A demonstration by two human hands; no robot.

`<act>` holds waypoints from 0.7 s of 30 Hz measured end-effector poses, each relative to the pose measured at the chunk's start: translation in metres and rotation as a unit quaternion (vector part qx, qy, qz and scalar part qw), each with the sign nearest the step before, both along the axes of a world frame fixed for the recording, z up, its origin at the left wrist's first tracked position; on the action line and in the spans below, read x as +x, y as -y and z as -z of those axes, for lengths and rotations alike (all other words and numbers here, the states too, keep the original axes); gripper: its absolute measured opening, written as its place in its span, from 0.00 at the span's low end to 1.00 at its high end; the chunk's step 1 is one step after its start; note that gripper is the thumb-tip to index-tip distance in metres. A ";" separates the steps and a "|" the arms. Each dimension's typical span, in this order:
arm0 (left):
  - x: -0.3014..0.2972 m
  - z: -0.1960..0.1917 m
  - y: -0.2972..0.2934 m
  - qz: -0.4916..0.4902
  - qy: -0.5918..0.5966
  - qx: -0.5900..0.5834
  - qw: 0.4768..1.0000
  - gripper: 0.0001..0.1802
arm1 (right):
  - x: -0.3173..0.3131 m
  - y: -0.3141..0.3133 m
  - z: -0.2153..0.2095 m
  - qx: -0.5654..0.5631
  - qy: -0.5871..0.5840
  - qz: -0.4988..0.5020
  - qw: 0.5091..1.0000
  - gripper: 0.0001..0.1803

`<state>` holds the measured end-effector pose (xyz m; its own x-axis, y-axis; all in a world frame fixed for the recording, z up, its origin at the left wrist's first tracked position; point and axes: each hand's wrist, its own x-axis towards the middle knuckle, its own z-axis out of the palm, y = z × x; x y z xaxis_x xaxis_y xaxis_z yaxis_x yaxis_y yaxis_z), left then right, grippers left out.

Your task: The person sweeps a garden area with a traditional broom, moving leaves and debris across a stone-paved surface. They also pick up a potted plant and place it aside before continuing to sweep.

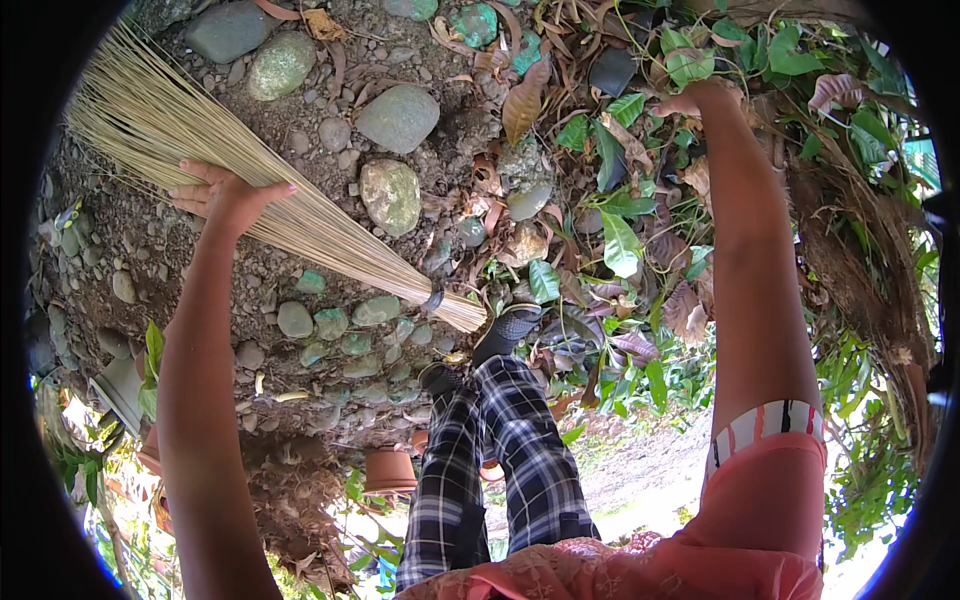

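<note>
A broom (330,217) of pale stiff bristles slants across the left side, spread wide at the upper left and bound by a dark band near its narrow end. My left hand (228,193) lies over the wide part, holding it with the thumb to one side and the fingers to the other. At the upper right, my right hand (707,98) reaches down among leaves, its thumb stretched away from the other fingers. Those fingers are partly hidden, and nothing shows in them. A green leaf (690,66) is just beyond this hand.
Stones (398,118) and dry brown leaves (526,100) cover the soil. Green plants (621,245) grow on the right beside a rough trunk (855,260). My dark shoe (508,328) is by the broom's narrow end. A terracotta pot (389,471) is at the lower left of centre.
</note>
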<state>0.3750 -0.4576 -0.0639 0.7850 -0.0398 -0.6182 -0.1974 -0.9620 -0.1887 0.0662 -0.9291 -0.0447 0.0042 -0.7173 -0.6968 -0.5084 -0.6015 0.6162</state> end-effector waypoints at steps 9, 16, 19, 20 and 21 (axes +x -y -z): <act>-0.004 -0.013 0.008 0.066 -0.091 -0.027 0.993 0.66 | -0.009 0.005 0.003 0.012 0.026 0.021 0.999 0.43; -0.010 -0.035 0.016 0.056 -0.060 -0.067 0.994 0.56 | -0.016 -0.021 -0.002 -0.012 0.079 0.013 0.997 0.42; -0.011 -0.028 0.016 -0.003 0.006 -0.043 0.999 0.70 | -0.018 -0.024 0.000 -0.057 0.091 -0.025 0.994 0.46; -0.012 -0.024 0.015 -0.023 0.030 -0.027 0.999 0.73 | -0.019 -0.024 0.001 -0.073 0.091 -0.032 0.993 0.47; -0.013 -0.020 0.014 0.008 -0.002 -0.006 1.000 0.76 | -0.019 -0.022 0.002 -0.072 0.086 -0.021 0.993 0.50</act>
